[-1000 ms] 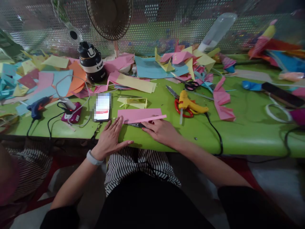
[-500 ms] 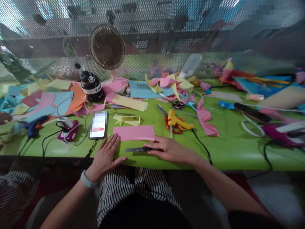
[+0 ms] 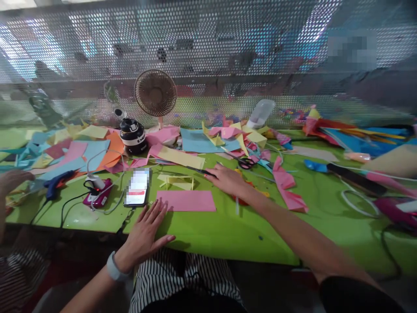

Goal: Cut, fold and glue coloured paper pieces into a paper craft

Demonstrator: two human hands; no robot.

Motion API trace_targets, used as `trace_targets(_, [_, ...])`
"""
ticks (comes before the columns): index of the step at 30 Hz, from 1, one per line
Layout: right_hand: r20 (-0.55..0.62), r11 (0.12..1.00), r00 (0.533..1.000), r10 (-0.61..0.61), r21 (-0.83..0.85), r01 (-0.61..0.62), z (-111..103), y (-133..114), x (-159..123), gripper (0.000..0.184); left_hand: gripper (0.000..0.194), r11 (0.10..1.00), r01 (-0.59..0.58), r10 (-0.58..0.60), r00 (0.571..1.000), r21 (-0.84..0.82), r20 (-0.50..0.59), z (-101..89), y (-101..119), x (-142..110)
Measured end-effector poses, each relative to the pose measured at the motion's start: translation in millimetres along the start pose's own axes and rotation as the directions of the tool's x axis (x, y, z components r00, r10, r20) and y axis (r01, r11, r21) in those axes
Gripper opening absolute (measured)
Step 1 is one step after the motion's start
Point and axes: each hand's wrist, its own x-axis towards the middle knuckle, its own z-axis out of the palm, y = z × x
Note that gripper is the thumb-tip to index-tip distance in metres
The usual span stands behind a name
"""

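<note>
The pink strip [image 3: 195, 201] lay flat between the hands, its long axis running from the left hand's side toward the right's, roughly along the table's [image 3: 208, 234] near edge. The left hand [image 3: 146, 228] was the nearer: spread and gripping nothing, it rested its fingertips on the strip's left end. The right hand [image 3: 230, 180] was apart from the strip, past its far right corner, its fingers closed around the knife [image 3: 208, 173], which pointed leftward from them. The yellow frame [image 3: 182, 183] sat beyond the strip, left of the right hand. The phone [image 3: 137, 191] lay beyond the left hand, slightly to its left.
</note>
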Motion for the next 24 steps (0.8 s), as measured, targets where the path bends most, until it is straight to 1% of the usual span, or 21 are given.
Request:
trace_targets(5, [-0.031,0.998,0.999,0.036,-0.057,-0.038,2.0,1.9,21.2,0.034,0.091,1.0,-0.003,0.003,1.0,-0.012,0.015,-0.4,-0.6,4.1])
trace_targets(11, [-0.029,0.992,0.995,0.092,-0.08,-0.094,11.0,9.7,35.4,0.036,0.09,0.997,-0.046,0.048,0.999,-0.064,0.022,0.7,5.1,13.2])
trace_targets(13, [-0.053,0.991,0.993,0.104,-0.077,-0.108,12.8,12.2,37.7,0.036,0.09,0.995,-0.049,0.052,0.998,-0.082,0.034,0.2,6.1,14.4])
trace_targets(15, [-0.103,0.992,0.99,0.098,-0.069,-0.106,13.1,13.0,41.4,0.038,0.091,0.994,-0.044,0.049,0.998,-0.1,0.042,-1.3,5.8,14.5])
trace_targets(17, [-0.158,0.998,0.986,0.05,-0.038,-0.057,12.2,10.3,50.1,0.042,0.091,0.992,-0.04,0.045,0.998,-0.118,0.037,-3.7,4.3,14.1])
trace_targets(19, [-0.194,1.0,0.981,-0.029,0.002,0.03,10.9,2.3,66.8,0.047,0.09,0.991,-0.035,0.038,0.999,-0.132,0.019,-6.4,2.1,13.6])
trace_targets(22, [-0.227,0.966,0.958,-0.177,0.143,0.213,8.2,-22.5,109.2,0.057,0.089,0.989,-0.005,0.004,1.0,-0.147,-0.007,-9.6,0.0,12.7])
trace_targets(23, [-0.245,0.932,0.941,-0.235,0.218,0.29,6.9,-33.9,127.1,0.062,0.088,0.988,0.012,-0.014,1.0,-0.157,-0.012,-9.8,0.2,12.4])
trace_targets(24, [-0.265,0.894,0.926,-0.269,0.289,0.342,5.3,-46.4,146.0,0.07,0.088,0.985,0.027,-0.03,0.999,-0.169,-0.016,-9.4,1.1,12.1])
